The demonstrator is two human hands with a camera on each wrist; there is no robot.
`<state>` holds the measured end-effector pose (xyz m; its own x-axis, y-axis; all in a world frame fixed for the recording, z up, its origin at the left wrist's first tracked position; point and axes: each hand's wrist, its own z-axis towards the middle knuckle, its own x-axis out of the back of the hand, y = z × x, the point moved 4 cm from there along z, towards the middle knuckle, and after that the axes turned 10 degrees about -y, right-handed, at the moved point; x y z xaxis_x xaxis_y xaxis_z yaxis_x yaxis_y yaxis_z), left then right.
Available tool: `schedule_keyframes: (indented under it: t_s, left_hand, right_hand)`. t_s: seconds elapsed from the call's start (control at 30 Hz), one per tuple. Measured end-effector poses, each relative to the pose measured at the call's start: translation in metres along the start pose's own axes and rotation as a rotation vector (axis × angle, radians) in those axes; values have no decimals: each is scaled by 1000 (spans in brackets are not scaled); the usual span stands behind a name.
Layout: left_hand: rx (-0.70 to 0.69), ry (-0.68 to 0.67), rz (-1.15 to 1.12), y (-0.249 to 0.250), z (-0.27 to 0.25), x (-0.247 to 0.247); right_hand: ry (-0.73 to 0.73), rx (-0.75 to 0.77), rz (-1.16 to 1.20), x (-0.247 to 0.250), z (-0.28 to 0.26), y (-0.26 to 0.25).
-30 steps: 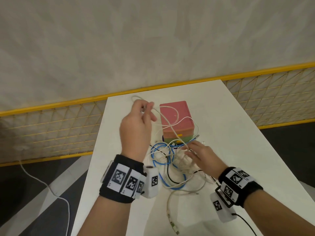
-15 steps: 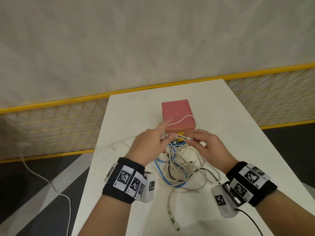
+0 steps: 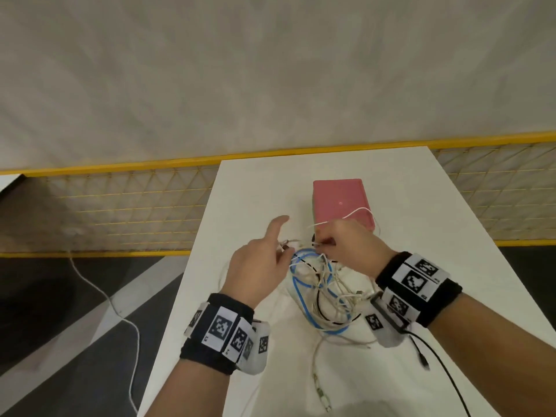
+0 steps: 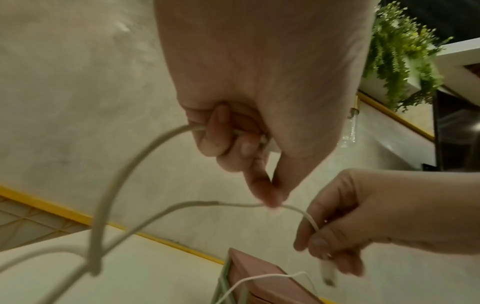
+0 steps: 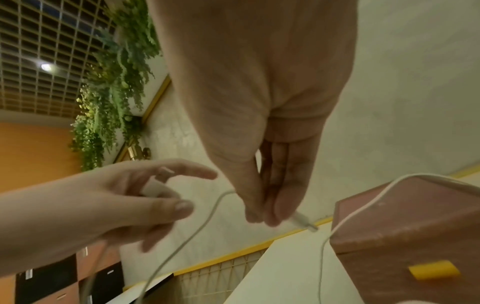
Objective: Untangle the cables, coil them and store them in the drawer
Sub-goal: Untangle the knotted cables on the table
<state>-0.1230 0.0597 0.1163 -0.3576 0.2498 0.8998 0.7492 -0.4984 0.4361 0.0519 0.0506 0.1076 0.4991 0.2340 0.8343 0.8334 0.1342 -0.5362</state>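
A tangle of cables (image 3: 322, 296), white, blue and black, lies on the white table (image 3: 246, 206) in front of a pink drawer box (image 3: 341, 203). My left hand (image 3: 279, 245) hovers over the tangle's far left edge with its index finger stretched out. In the left wrist view, the left hand (image 4: 270, 197) curls round a thick white cable (image 4: 124, 176) and pinches a thin white cable (image 4: 233, 204). My right hand (image 3: 323, 243) is close beside it. That right hand (image 5: 262, 218) pinches the thin cable just behind its plug (image 5: 303, 223). Another thin white cable (image 3: 358, 210) drapes over the box.
The box has a yellow drawer handle (image 5: 433, 271). A loose cable end (image 3: 320, 386) trails toward the table's near edge, and a black lead (image 3: 433, 362) runs from my right wrist. A yellow mesh fence (image 3: 120, 206) stands behind the table. A white cord (image 3: 120, 314) lies on the floor.
My left hand came down from above the box with its cable to the tangle. My right hand rose from the pile and moved left to meet it.
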Motion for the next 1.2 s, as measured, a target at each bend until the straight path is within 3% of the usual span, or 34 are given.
schedule_keyframes:
  t_s: [0.1,0.2,0.37,0.57,0.67,0.9,1.1,1.2]
  left_hand:
    - [29,81,-148,-16,-6,9]
    - [35,102,-297,-28,-7,4]
    - [33,71,-308,-41,-7,-15]
    - [104,-41,-349,-61,-15,-34]
    - [162,-87,-396,-71,-16,-41]
    - [274,40,-586,-86,-12,-30]
    - [325,133,-676,-93,-10,-21]
    - [307,108,-693,-88,-4,-20]
  right_hand:
    - [74,25,138,21,42,-9]
    - [-2,88,117,26,64,-27]
    - [-4,152,52,-16,63,-33]
    - [-237,-145,-89,-83,83,18]
    - [-169,-178,-87,-100,105,29]
    - [-294,-271,-292,-132,156,47]
    - [-211,-278,-90,-130,159,49]
    - [-25,-185,155,-107,144,35]
